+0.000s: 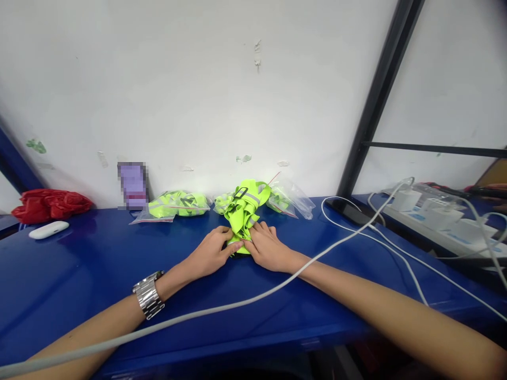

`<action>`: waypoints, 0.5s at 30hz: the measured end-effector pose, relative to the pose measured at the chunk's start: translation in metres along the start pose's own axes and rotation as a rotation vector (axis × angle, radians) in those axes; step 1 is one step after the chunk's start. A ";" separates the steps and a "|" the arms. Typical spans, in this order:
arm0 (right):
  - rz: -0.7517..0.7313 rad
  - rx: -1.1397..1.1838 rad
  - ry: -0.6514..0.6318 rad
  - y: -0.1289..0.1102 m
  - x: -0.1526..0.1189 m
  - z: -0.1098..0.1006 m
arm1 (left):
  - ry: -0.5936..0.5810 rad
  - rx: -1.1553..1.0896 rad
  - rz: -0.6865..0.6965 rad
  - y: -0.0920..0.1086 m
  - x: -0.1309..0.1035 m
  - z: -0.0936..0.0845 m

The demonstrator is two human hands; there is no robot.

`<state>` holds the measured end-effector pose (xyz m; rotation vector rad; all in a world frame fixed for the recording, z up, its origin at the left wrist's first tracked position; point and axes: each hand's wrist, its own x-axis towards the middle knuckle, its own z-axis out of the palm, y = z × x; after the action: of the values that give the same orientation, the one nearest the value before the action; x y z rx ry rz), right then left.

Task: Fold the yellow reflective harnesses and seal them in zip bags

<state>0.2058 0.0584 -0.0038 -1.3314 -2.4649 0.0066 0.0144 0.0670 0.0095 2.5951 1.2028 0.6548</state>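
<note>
A bunched neon-yellow reflective strap vest point(242, 211) with grey bands and a black buckle lies in the middle of the blue table. My left hand point(217, 249) grips its near left edge, thumb pressed against the fabric. From the other side, my right hand point(270, 247) closes on its lower right part, fingers curled around the folds. Both hands meet close together at the near end, where the fingertips are partly hidden. Behind the vest sit a clear zip bag of similar yellow material point(180, 205) to the left and another clear zip bag point(291, 198) to the right.
A white cable point(237, 304) stretches across above my right forearm. On the left are a red plastic bag point(51, 206), a white case point(48, 230) and a blurred purple object point(133, 186). A phone point(350, 211) and white chargers on a power strip point(431, 216) stand right.
</note>
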 end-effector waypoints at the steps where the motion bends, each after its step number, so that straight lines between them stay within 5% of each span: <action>1: -0.006 -0.029 -0.002 0.000 -0.001 0.000 | 0.016 0.049 -0.002 0.002 -0.001 0.004; 8: -0.060 -0.192 -0.022 0.001 -0.006 -0.008 | 0.122 0.433 -0.012 0.014 -0.018 0.017; 15: -0.063 -0.325 -0.029 -0.004 -0.007 -0.014 | 0.027 0.516 0.300 0.009 -0.019 0.013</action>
<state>0.2108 0.0483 0.0080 -1.3832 -2.6121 -0.4095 0.0158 0.0460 -0.0043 3.2495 1.1160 0.4773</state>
